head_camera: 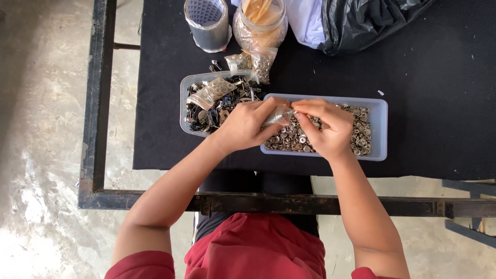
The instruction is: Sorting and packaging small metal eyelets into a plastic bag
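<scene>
Both grips met over the same small clear plastic bag (279,115): the left hand (247,125) pinched its near side while the right hand (324,127) pressed thumb and fingertips together on its mouth, apparently to keep it open or pull it taut. The bag hung just above the pale blue rectangular plastic tray (378,129), which was filled with small round silver metal snap fasteners (292,138), so anything dropped would likely have fallen back among them. Just to the left, touching it, sat a clear plastic tray (183,106) of dark clips and mixed metal hardware, with filled little bags lying on top. Beyond stood a grey mesh-lined cup (207,25) and a clear jar (260,23), all on the black cloth-covered table (434,77), near a crumpled black plastic bag (361,20).
</scene>
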